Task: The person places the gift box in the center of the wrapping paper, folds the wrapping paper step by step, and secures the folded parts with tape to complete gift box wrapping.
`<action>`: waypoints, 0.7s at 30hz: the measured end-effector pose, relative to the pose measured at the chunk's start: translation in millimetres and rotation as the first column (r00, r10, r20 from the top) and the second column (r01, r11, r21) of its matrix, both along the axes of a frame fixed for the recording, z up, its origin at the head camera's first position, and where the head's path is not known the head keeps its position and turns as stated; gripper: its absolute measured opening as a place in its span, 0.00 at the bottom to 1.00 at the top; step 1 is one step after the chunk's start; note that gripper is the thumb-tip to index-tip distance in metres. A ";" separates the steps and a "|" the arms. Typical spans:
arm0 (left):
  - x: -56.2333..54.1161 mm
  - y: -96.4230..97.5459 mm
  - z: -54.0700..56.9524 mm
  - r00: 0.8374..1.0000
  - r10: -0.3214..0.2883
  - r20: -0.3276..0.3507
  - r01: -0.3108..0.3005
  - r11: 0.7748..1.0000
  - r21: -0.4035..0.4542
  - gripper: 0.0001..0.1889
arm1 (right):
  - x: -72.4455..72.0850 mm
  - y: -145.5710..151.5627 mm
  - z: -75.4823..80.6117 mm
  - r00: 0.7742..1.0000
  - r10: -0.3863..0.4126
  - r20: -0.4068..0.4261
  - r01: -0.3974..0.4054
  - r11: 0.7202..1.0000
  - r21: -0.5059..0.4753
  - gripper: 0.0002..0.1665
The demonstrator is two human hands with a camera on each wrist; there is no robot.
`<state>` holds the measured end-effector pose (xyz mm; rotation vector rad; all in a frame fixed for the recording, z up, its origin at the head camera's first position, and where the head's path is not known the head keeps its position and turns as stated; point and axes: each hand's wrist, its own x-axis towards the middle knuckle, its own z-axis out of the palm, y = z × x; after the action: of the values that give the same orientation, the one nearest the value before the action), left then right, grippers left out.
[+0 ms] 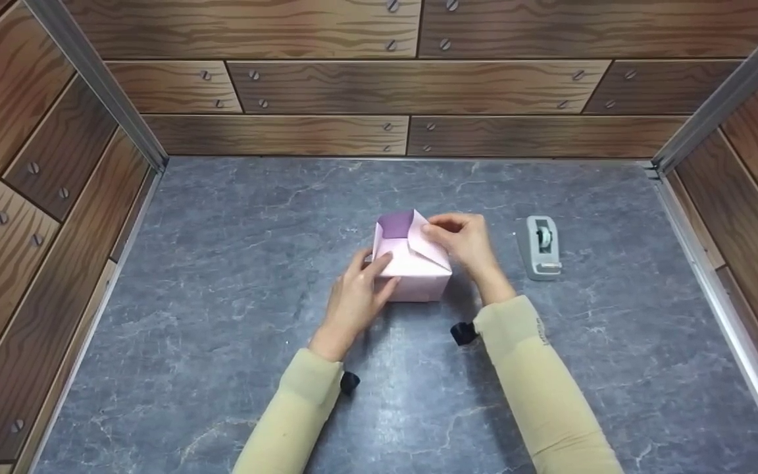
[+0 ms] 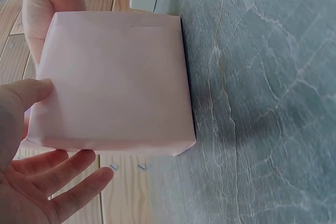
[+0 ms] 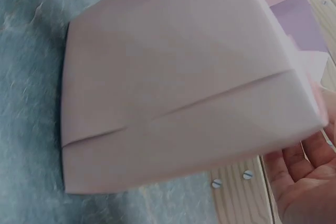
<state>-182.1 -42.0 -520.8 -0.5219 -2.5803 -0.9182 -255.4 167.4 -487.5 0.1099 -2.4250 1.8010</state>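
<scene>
A pink paper-covered box point(image 1: 413, 288) stands on the tabletop, its upper end partly folded over and a purple inner surface point(image 1: 397, 225) showing at the back. My left hand point(image 1: 351, 293) holds the box at its left side; in the left wrist view the thumb lies on the pink face and other fingers are along its edge. On the right, my right hand point(image 1: 466, 245) pinches the pointed paper flap point(image 1: 426, 238) at the top between thumb and index finger. A seam point(image 3: 210, 99) crosses one face of the box in the right wrist view.
A grey tape dispenser point(image 1: 543, 247) with a roll of tape stands to the right of the box. Wood-patterned walls point(image 1: 326, 85) with metal edge strips border the grey marbled tabletop point(image 1: 208, 276) at the back and both sides.
</scene>
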 end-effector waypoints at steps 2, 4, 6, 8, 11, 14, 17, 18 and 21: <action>0.3 -0.3 -0.3 1.000 -0.001 -0.004 0.001 1.000 0.000 0.21 | 0.1 -1.4 3.2 1.000 0.011 -0.018 -0.011 1.000 0.007 0.12; 0.3 -0.3 -0.9 1.000 -0.005 -0.004 0.005 1.000 0.001 0.21 | 0.9 -3.0 7.6 0.999 0.018 -0.032 -0.017 1.000 0.018 0.11; 0.3 -0.4 -1.1 1.000 -0.005 -0.005 0.005 1.000 0.001 0.21 | 5.7 -6.0 17.2 0.999 0.032 -0.043 -0.031 0.999 0.026 0.10; 0.2 -0.4 -1.3 1.000 -0.004 -0.004 0.004 1.000 0.001 0.21 | 10.8 -9.5 27.3 0.998 0.043 -0.047 -0.041 0.998 0.037 0.09; 0.0 -0.3 -0.9 1.000 -0.001 -0.002 0.001 1.000 0.000 0.21 | 17.3 -14.4 40.1 0.998 0.048 -0.047 -0.046 0.998 0.052 0.09; -0.1 -0.3 -0.7 1.000 0.000 -0.003 0.000 1.000 -0.006 0.21 | 10.6 -13.3 32.0 0.999 0.034 -0.038 -0.032 0.998 0.047 0.10; -0.2 -0.4 -0.6 1.000 0.002 -0.010 -0.002 1.000 -0.010 0.21 | 2.4 -11.0 21.3 0.999 0.032 -0.034 -0.031 0.999 0.041 0.11; -0.2 -0.5 -0.7 1.000 0.002 -0.012 -0.002 1.000 -0.011 0.21 | -0.8 -10.0 17.0 0.999 0.031 -0.035 -0.030 0.999 0.039 0.11; -0.1 -0.4 -0.3 1.000 0.002 -0.013 -0.002 1.000 -0.009 0.21 | -3.4 -9.6 16.1 0.998 0.044 -0.046 -0.042 0.998 0.043 0.11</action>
<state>-182.2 -42.4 -521.1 -0.5261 -2.5738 -0.8997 -258.8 157.8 -471.4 0.2081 -2.4463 1.7449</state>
